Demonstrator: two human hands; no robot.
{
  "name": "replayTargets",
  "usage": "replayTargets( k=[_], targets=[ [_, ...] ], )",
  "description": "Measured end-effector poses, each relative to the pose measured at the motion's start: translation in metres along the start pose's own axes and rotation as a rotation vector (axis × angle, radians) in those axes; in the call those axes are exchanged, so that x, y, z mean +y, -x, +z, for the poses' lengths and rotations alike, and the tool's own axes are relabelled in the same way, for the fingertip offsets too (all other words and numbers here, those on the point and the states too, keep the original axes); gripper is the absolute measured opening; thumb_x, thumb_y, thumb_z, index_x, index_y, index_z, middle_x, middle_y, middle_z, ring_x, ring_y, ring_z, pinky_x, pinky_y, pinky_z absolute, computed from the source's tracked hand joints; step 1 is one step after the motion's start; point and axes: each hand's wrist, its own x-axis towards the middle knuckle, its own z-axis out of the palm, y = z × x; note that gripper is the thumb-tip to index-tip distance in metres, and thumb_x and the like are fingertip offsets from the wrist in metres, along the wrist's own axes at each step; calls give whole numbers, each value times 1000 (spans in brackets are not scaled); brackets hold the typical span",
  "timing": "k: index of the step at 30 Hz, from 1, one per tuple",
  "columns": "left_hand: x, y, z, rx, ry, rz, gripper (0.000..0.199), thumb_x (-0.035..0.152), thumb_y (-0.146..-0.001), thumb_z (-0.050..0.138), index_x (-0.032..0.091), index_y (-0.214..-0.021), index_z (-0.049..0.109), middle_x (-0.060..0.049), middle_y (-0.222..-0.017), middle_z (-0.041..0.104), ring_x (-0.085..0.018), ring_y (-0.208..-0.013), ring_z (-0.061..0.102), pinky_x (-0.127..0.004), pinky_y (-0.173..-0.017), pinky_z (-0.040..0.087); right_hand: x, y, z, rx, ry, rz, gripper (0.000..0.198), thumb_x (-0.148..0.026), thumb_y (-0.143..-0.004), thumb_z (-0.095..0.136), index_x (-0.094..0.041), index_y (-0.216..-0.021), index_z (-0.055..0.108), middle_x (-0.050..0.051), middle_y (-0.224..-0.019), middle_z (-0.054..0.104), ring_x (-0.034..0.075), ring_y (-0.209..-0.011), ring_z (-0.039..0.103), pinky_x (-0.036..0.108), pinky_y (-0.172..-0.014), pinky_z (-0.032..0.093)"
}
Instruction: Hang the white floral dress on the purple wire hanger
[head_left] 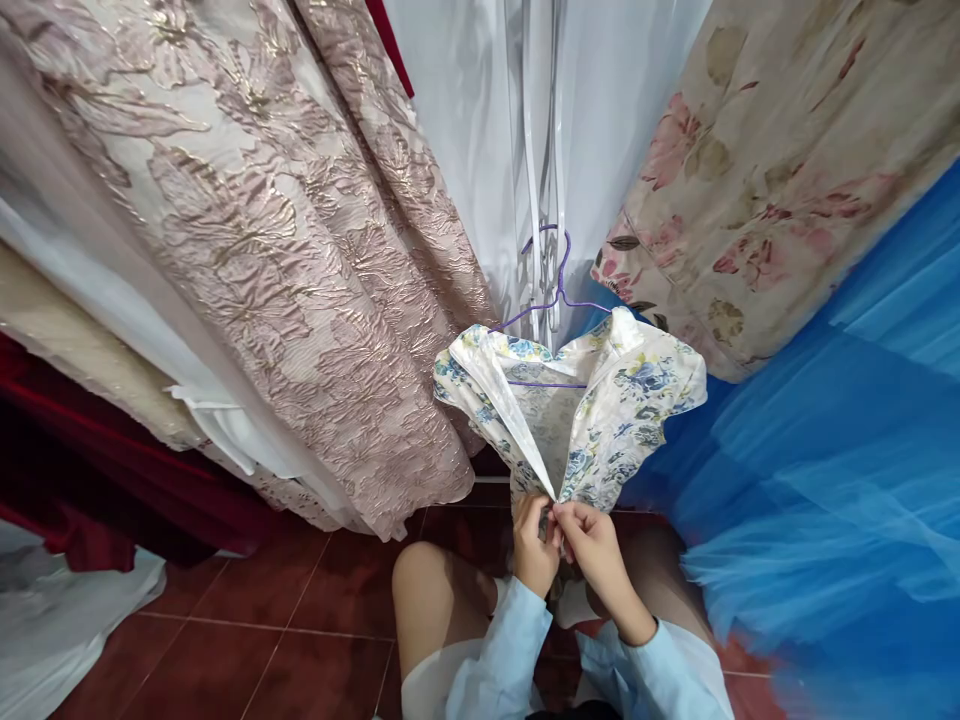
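Observation:
A white dress with blue and yellow flower print hangs on a purple wire hanger in front of me. Its front is parted in a deep V, with the pale inner edge folded outward on the left side. At the bottom of the V, my left hand pinches the cloth edge. My right hand is closed at the same point, fingertips touching those of the left. Whatever small part lies between the fingertips is hidden. The lower part of the dress is covered by my hands.
A pink brocade gown hangs close on the left, with dark red fabric beyond it. White satin with ribbons hangs behind the hanger. On the right are a floral cloth and blue tulle. Red floor tiles lie below.

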Motion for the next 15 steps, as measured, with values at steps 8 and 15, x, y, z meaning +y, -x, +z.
replayTargets(
  k=[8,15],
  targets=[
    [8,13,4,-77,-127,115,17,33,-97,51,23,-95,65,-11,-93,66,-28,-93,61,-40,-84,47,-136,-76,17,-22,-116,-214,41,-55,-77,72,-16,-68,67,3,-54,66,7,-35,41,21,-35,26],
    [11,28,21,-142,-271,243,15,22,-98,45,19,-89,57,-8,-88,64,-21,-86,61,-31,-76,46,-214,-117,28,4,-225,-280,26,-38,-73,71,-14,-62,67,3,-55,66,4,-34,39,19,-34,23]
  ],
)
